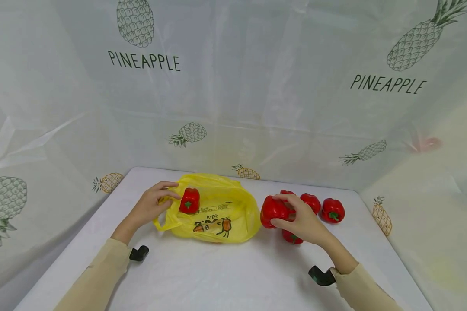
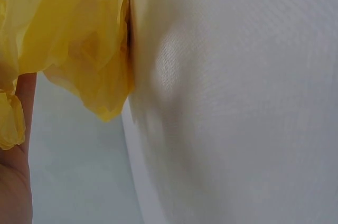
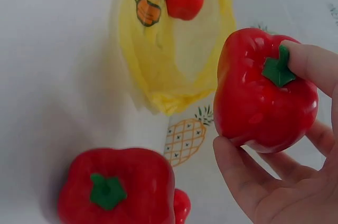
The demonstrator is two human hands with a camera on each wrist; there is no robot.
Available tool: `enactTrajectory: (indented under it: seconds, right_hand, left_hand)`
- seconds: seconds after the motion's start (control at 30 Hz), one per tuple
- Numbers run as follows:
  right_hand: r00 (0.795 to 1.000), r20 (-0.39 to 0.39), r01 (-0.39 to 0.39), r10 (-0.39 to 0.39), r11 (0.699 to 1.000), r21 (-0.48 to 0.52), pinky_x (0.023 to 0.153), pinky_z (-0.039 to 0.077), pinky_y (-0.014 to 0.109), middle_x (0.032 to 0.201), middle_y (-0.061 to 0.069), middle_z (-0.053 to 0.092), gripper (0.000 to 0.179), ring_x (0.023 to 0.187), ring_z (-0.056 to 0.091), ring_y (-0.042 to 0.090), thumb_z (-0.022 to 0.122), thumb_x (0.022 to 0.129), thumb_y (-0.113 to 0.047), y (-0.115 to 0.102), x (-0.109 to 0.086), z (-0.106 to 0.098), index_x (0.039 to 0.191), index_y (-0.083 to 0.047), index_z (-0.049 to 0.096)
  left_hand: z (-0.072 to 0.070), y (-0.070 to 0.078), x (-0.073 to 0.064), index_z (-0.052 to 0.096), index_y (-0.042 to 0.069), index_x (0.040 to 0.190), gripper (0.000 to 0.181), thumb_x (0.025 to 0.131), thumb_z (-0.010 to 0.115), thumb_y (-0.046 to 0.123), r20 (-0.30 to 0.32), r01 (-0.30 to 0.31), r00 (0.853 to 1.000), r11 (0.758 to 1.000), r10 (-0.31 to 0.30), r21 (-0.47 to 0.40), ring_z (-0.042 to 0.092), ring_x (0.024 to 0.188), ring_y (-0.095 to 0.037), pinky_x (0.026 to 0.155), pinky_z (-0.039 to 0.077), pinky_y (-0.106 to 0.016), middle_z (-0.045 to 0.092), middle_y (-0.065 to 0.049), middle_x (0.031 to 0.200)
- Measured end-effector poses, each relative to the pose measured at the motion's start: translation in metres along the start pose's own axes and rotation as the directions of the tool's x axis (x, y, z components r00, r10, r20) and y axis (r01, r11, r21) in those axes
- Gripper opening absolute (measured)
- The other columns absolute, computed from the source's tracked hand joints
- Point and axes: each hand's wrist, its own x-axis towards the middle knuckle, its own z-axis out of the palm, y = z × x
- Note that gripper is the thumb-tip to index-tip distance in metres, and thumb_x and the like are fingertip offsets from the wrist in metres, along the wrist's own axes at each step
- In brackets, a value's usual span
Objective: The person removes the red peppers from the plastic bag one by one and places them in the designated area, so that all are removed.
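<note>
A yellow plastic bag (image 1: 243,220) lies on its side on the table, its mouth spread wide. Inside its left part rests one red bell pepper (image 1: 189,200) with a green stem. At the bag's left rim my left hand (image 1: 149,205) grips the plastic; in the left wrist view yellow folds (image 2: 79,39) cover most of the fingers. My right hand (image 1: 306,221) holds another red bell pepper (image 1: 273,212) above the table, just right of the bag. The right wrist view shows the thumb beside this pepper's green stem (image 3: 279,68) and fingers under it.
Several more red bell peppers stand on the right of the table: one (image 1: 332,211) outermost, one (image 1: 311,202) beside it, one (image 1: 293,237) below the held pepper, another partly hidden behind the right hand. A pineapple-printed sheet (image 1: 233,95) hangs behind the white table (image 1: 202,276).
</note>
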Motion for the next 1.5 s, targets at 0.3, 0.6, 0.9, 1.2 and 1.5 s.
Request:
enactTrajectory:
  seconds: [0.3, 0.6, 0.9, 1.2, 1.5]
  right_hand:
    - [0.999, -0.034, 0.005, -0.007, 0.999, -0.037, 0.082, 0.065, 0.044, 0.145, 0.011, 0.057, 0.071, 0.126, 0.058, 0.039, 0.091, 0.086, -0.027, 0.014, -0.011, -0.018, 0.147, -0.020, 0.056]
    - [0.999, -0.044, -0.012, 0.009, 0.999, -0.050, 0.078, 0.065, 0.038, 0.145, 0.014, 0.057, 0.071, 0.121, 0.061, 0.038, 0.090, 0.088, -0.026, 0.026, -0.022, -0.033, 0.148, -0.017, 0.054]
    - [0.997, -0.070, -0.021, 0.015, 0.996, -0.092, 0.077, 0.062, 0.029, 0.143, 0.014, 0.058, 0.067, 0.116, 0.063, 0.036, 0.087, 0.091, -0.026, 0.037, -0.036, -0.051, 0.149, -0.016, 0.055]
    - [0.995, -0.080, -0.062, 0.054, 0.993, -0.102, 0.078, 0.065, 0.038, 0.141, 0.019, 0.057, 0.067, 0.120, 0.062, 0.042, 0.086, 0.092, -0.023, 0.052, -0.049, -0.062, 0.149, -0.011, 0.054]
    - [0.991, -0.096, -0.103, 0.092, 0.988, -0.115, 0.073, 0.064, 0.031, 0.137, 0.021, 0.060, 0.068, 0.113, 0.064, 0.037, 0.085, 0.093, -0.022, 0.068, -0.060, -0.070, 0.150, -0.007, 0.052]
  left_hand:
    - [-0.001, 0.004, 0.000, 0.082, 0.021, 0.110, 0.026, 0.099, 0.071, 0.000, 0.006, 0.012, 1.000, 1.000, -0.012, -0.007, 0.052, 0.143, -0.032, 0.104, 0.055, -0.048, 0.057, -0.001, 0.152]
    - [-0.002, 0.003, -0.001, 0.082, 0.021, 0.110, 0.025, 0.099, 0.072, 0.001, -0.001, 0.003, 1.000, 1.000, -0.003, -0.004, 0.053, 0.141, -0.030, 0.099, 0.052, -0.024, 0.058, 0.000, 0.151]
    - [-0.004, 0.005, -0.003, 0.082, 0.020, 0.111, 0.024, 0.100, 0.071, 0.002, -0.003, -0.002, 1.000, 1.000, 0.002, -0.010, 0.054, 0.140, -0.031, 0.096, 0.055, -0.032, 0.057, -0.001, 0.151]
    - [-0.005, 0.004, -0.003, 0.082, 0.022, 0.110, 0.025, 0.100, 0.070, 0.002, -0.005, 0.002, 1.000, 1.000, -0.002, -0.015, 0.054, 0.141, -0.031, 0.099, 0.055, -0.036, 0.058, 0.000, 0.151]
    - [-0.004, 0.004, -0.002, 0.082, 0.022, 0.110, 0.025, 0.100, 0.070, 0.002, -0.004, 0.007, 1.000, 1.000, -0.007, -0.015, 0.054, 0.140, -0.030, 0.100, 0.055, -0.041, 0.058, 0.000, 0.151]
